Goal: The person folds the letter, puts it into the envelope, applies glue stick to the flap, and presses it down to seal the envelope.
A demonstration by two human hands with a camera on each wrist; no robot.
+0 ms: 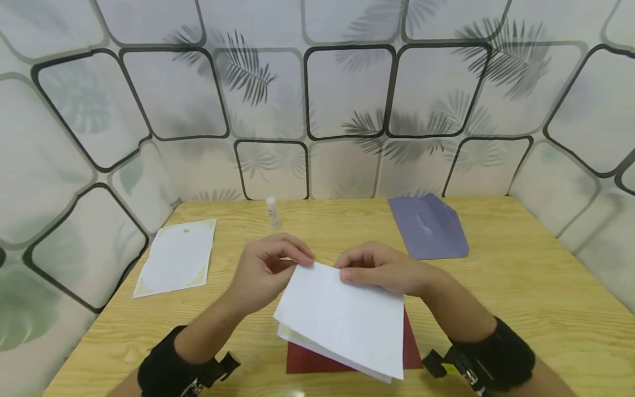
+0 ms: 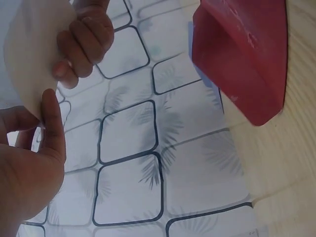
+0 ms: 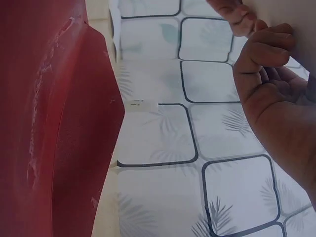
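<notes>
A folded white sheet of paper (image 1: pixel 347 320) is held up at a tilt between both hands, its lower layer showing a bit of yellowish print. At its upper left corner, my left hand (image 1: pixel 263 273) pinches the edge between thumb and fingers. My right hand (image 1: pixel 384 270) grips the top edge, thumb on the near face and fingers curled behind. Below the paper lies a red envelope (image 1: pixel 317 358), mostly covered in the head view. Its flap stands raised in the right wrist view, where whitish, glossy smears (image 3: pixel 35 108) run along the red surface.
At the back right lies a purple envelope (image 1: pixel 429 229) with a shiny smear on it. A small clear bottle with a white cap (image 1: pixel 273 212) stands near the back edge. To the left is a white sheet with gold corners (image 1: pixel 176 256). Patterned cloth walls (image 1: pixel 347 94) surround the wooden table (image 1: pixel 521 286).
</notes>
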